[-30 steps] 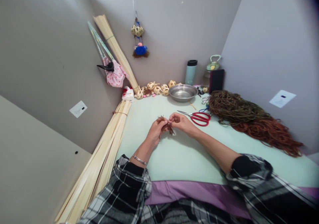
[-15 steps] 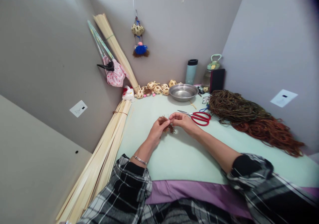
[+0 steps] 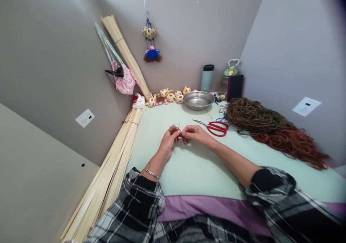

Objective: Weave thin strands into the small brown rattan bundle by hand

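A small bunch of brown yarn [image 3: 185,140], like a tassel, is pinched over the middle of the table by my left hand [image 3: 168,140]. Its cut ends fan out on both sides of the fingers, and a thin strand sticks up from the top. My right hand [image 3: 198,135] is closed at the bunch's right side, thumb and fingertip pressed together on the yarn. Exactly which strand they grip is too small to make out. Red-handled scissors [image 3: 217,128] lie just beyond my right hand, blades pointing left.
Heaps of dark green and rust yarn [image 3: 292,145] lie at right. A metal bowl [image 3: 199,101], woven balls [image 3: 171,97], a tumbler [image 3: 207,79] and a phone-like dark slab [image 3: 235,87] stand at the back. Bundled wooden strips [image 3: 116,163] lean along the left edge.
My left hand has shifted slightly left and tilted the brown yarn bunch. My right fingertips have moved a little lower, alongside the bunch.
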A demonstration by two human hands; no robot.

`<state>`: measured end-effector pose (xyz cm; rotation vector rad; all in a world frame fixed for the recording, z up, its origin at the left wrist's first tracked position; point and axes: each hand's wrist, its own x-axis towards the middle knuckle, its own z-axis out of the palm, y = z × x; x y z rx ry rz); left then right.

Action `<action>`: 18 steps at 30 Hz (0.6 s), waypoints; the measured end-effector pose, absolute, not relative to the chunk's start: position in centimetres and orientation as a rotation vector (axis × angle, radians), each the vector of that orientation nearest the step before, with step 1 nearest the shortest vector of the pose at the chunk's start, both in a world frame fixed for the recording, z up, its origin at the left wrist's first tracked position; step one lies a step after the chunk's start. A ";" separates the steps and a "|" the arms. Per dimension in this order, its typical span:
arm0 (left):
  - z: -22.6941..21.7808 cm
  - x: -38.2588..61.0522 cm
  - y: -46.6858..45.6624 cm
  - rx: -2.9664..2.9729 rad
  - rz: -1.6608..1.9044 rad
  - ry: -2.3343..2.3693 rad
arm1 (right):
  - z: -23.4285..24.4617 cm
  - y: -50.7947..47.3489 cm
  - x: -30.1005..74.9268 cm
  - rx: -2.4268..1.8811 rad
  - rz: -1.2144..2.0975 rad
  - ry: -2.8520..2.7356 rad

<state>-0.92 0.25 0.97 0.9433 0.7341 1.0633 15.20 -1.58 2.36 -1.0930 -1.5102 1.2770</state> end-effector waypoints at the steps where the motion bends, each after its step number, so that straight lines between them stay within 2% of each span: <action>1: 1.0 -0.9 0.2 0.951 1.073 0.746 | 2.4 -1.6 15.1 -1.081 1.296 -1.518; 7: 0.8 -0.8 0.2 1.043 1.023 0.774 | 2.9 -1.7 15.1 -1.123 1.077 -1.457; 18: 0.9 -1.1 0.3 0.968 1.009 0.776 | 2.0 -0.1 16.7 -1.189 1.025 -1.036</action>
